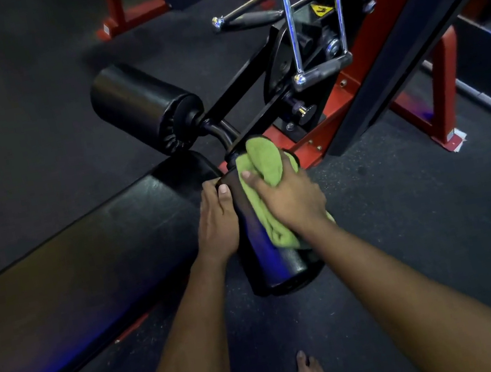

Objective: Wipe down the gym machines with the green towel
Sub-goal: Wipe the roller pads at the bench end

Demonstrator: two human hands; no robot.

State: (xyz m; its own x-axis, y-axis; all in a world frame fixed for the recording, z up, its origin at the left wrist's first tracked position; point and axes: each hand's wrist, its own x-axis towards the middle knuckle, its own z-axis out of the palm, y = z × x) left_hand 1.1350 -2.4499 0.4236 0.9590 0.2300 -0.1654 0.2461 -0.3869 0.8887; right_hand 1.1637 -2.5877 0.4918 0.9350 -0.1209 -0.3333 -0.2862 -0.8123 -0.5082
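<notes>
"Green towel (263, 163), where?"
"On the roller pad (285, 270), upper side, toward its far end. Right hand (289, 197) presses it down, fingers curled into the cloth."
"Left hand (216, 220)?"
"Wrapped on the pad's left edge, thumb on top, gripping it."
"Handling?"
"Likely soft, light and limp, with loose folds. Best wadded in the palm so no tail drags."
"Look?"
"Lime green, terry-like, crumpled in thick folds. Dim light, so I can't tell stains."

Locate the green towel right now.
Head view, just right of centre: the green towel is bunched under the right hand on the near black roller pad, which the left hand holds.
</notes>
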